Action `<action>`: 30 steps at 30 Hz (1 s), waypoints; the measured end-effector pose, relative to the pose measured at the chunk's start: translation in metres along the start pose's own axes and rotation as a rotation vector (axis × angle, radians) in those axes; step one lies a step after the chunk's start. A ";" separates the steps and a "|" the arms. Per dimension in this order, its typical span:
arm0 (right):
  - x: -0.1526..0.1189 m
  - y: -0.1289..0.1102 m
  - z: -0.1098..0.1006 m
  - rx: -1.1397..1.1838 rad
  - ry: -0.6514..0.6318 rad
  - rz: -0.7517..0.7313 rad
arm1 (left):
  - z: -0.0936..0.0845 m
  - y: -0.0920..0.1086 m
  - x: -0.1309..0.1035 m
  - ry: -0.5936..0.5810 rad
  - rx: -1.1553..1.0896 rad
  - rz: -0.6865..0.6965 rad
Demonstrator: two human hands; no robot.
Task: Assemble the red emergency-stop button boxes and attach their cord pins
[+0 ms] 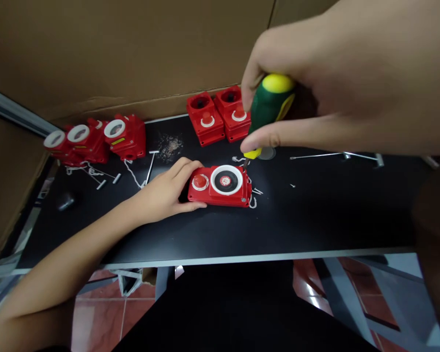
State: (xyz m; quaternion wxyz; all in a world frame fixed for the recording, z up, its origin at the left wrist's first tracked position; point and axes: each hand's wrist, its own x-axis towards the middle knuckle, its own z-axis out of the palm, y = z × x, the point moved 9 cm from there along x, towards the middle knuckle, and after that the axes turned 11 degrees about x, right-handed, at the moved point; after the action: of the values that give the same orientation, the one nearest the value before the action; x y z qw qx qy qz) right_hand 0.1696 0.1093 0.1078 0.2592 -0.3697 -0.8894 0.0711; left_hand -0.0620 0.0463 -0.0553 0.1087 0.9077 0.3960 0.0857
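A red box (218, 199) with a red button and a white-ringed round window lies flat on the black tabletop. My left hand (172, 188) grips its left end, thumb along the near side and fingers over the far side. In my right hand (315, 98) is a screwdriver (267, 110) with a green and yellow handle, held nearly upright. The shaft points down at the far right corner of the box; its very tip is hard to make out. White cord and a few screws (256, 191) lie by the box's right end.
Two red boxes (206, 119) without white rings stand at the back. Several ringed ones (126, 139) sit at the left, with cords and small T-shaped metal rods (152, 166). Debris (169, 147) lies between the groups. A loose screw (292, 185) and metal rods (317, 156) are at the right.
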 end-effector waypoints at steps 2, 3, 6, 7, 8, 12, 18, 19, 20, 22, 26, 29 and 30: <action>0.001 -0.011 0.015 -0.017 -0.145 -0.085 | 0.002 0.000 -0.001 0.001 0.025 0.009; 0.000 -0.014 0.017 -0.004 -0.151 -0.103 | 0.004 -0.001 -0.001 0.002 0.041 0.010; -0.008 -0.015 0.012 0.068 -0.013 -0.072 | 0.006 -0.001 -0.001 0.015 0.083 0.016; -0.014 -0.015 0.011 0.082 0.039 -0.058 | 0.006 0.000 -0.001 0.022 0.086 0.027; -0.019 -0.016 0.010 0.088 0.089 -0.047 | 0.006 0.001 -0.001 0.031 0.082 0.045; -0.038 -0.033 0.009 0.068 0.244 -0.121 | 0.006 0.010 -0.001 0.053 0.038 0.108; -0.038 -0.041 0.017 0.059 0.298 -0.107 | 0.008 0.015 -0.004 0.048 0.031 0.121; -0.036 -0.037 0.020 0.060 0.282 -0.067 | 0.009 0.015 -0.004 0.049 0.032 0.119; -0.034 -0.034 0.024 0.060 0.254 -0.029 | 0.010 0.014 -0.004 0.048 0.030 0.119; -0.032 -0.031 0.028 0.058 0.220 0.009 | 0.011 0.014 -0.003 0.045 0.018 0.126; -0.030 -0.044 0.020 0.027 0.257 -0.038 | 0.012 0.015 -0.002 0.047 -0.012 0.152; -0.032 -0.053 0.006 0.035 0.336 -0.060 | 0.012 0.016 -0.001 0.039 -0.015 0.156; -0.033 -0.052 0.002 0.056 0.352 -0.046 | 0.012 0.016 -0.002 0.035 -0.016 0.158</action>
State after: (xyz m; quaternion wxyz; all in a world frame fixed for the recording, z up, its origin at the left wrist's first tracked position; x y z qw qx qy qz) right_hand 0.1562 0.0490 0.1094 0.4225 -0.3487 -0.8363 0.0240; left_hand -0.0489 0.0329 -0.0626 0.1019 0.9336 0.3243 0.1130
